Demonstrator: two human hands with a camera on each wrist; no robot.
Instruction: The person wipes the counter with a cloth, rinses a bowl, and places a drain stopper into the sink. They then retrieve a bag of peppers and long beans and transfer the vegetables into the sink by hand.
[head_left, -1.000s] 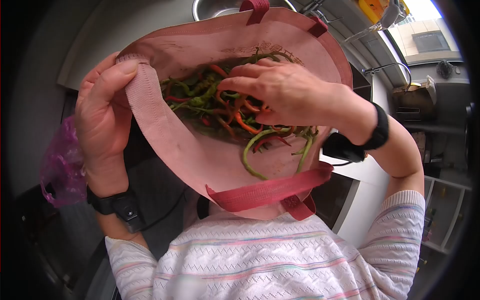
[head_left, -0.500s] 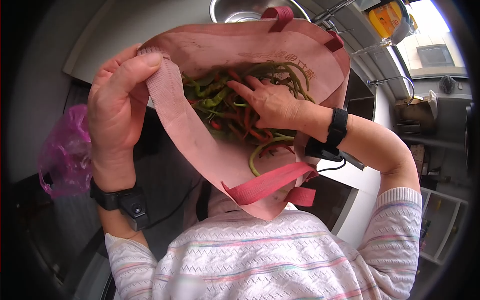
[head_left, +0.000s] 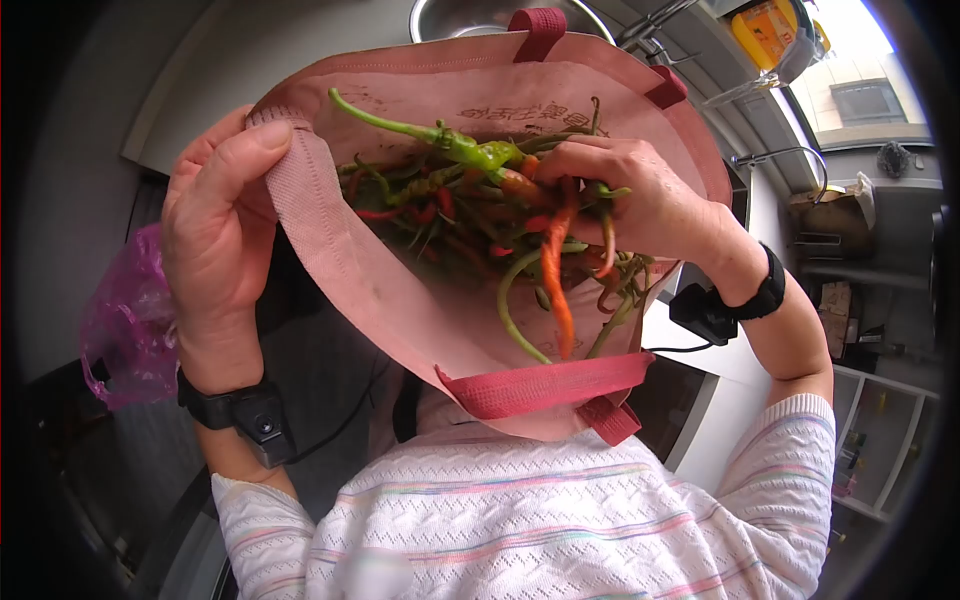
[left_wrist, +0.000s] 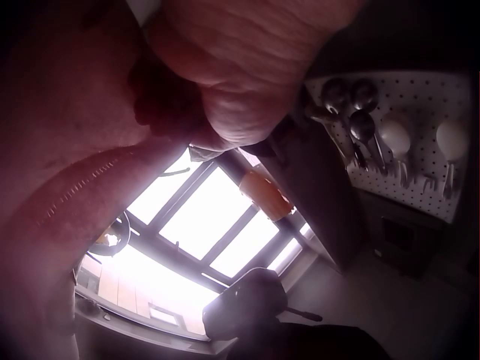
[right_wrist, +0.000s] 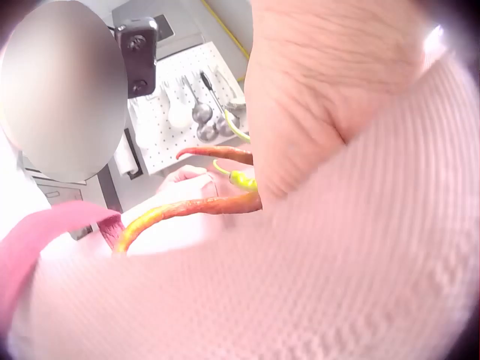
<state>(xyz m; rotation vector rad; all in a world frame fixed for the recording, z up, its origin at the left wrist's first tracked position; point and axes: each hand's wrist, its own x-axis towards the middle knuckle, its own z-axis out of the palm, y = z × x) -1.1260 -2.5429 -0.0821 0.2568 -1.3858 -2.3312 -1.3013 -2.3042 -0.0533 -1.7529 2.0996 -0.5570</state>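
A pink fabric bag [head_left: 375, 300] with dark red handles [head_left: 545, 385] is spread wide in front of the person's body. At its left rim the left hand [head_left: 220, 235] grips the folded edge, thumb on top. Inside lies a tangle of green and red chili peppers [head_left: 450, 205]. Over this pile, within the bag's mouth, the right hand [head_left: 655, 195] holds a bunch of chili peppers [head_left: 553, 270]; a long green one points left and an orange-red one hangs down. The right wrist view shows red and green peppers [right_wrist: 191, 208] jutting from below the hand.
A metal bowl [head_left: 470, 18] stands on the counter [head_left: 230, 75] behind the bag. A purple plastic bag [head_left: 125, 330] hangs at the left. To the right are a curved faucet [head_left: 800, 130] and shelves [head_left: 870, 440]. Spoons and ladles hang on a pegboard [left_wrist: 412, 97].
The right hand reached into the pile with spread fingers, then closed on several peppers and lifted them toward the bag's mouth. The left hand keeps its grip; the bag shifted slightly.
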